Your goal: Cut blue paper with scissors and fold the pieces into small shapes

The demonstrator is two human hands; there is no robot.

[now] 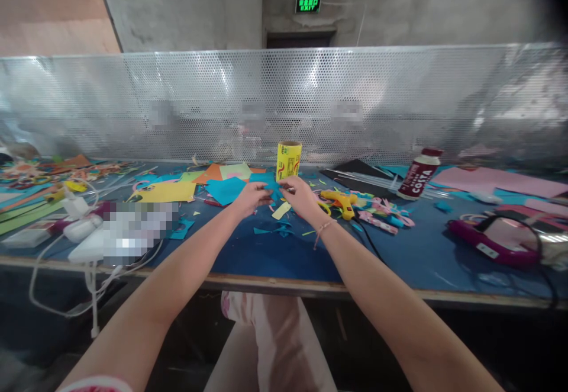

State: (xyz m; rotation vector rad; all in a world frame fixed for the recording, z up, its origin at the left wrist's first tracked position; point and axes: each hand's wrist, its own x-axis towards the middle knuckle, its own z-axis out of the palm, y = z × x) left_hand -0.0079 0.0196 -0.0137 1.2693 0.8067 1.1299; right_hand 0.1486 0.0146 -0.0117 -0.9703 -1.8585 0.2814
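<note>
At the middle of the blue table my left hand and my right hand face each other a short way apart. Between their fingertips is a small piece of blue paper, pinched from both sides. Its exact shape is too small to make out. Just behind my right hand stands a yellow cardboard tube with printed markings. Below the fingers lie a pale yellow paper strip and blue paper scraps. A yellow glue gun rests to the right of my right hand.
Left of my hands are coloured paper sheets, a pixelated device and white cables. A dark red bottle, clear sticks and a purple object lie or stand rightward. A perforated metal screen closes the back.
</note>
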